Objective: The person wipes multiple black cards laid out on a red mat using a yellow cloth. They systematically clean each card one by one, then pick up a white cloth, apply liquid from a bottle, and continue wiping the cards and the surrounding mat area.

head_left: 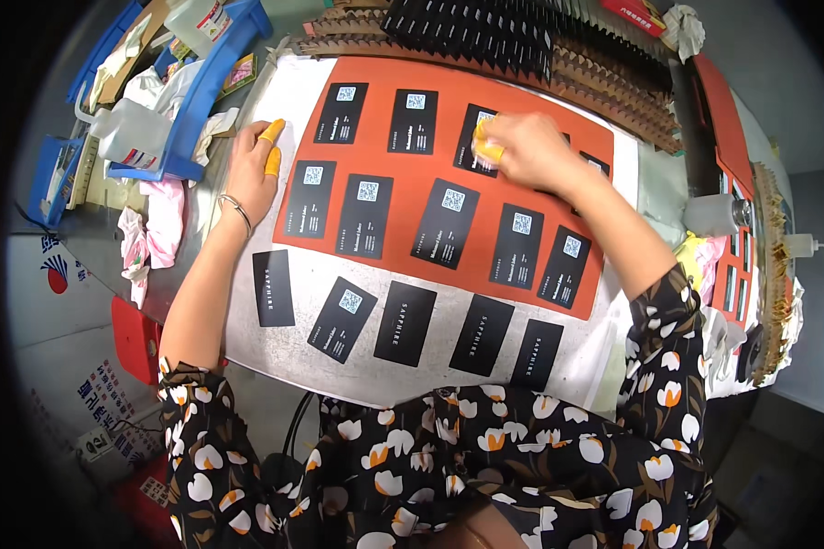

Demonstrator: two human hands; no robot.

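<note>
While left hand (253, 172) rests loose | right hand (531, 151) bunched over black card (468, 146), grasp unclear

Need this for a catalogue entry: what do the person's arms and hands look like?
Black sleeves with white and orange flowers end near the elbows. The left hand has yellow finger covers on two fingers, with a silvery bangle at the wrist. The right hand seems to wear them too.

Dressed in a black garment (449, 439) with a print of white and orange tulip-like flowers and brown leaves, with loose sleeves (670, 366) of the same cloth ending around the elbows, and wearing a thin silver-coloured bracelet (240, 209) above the left hand (254, 178) and yellow finger covers (273, 161) on two of its fingers.
</note>
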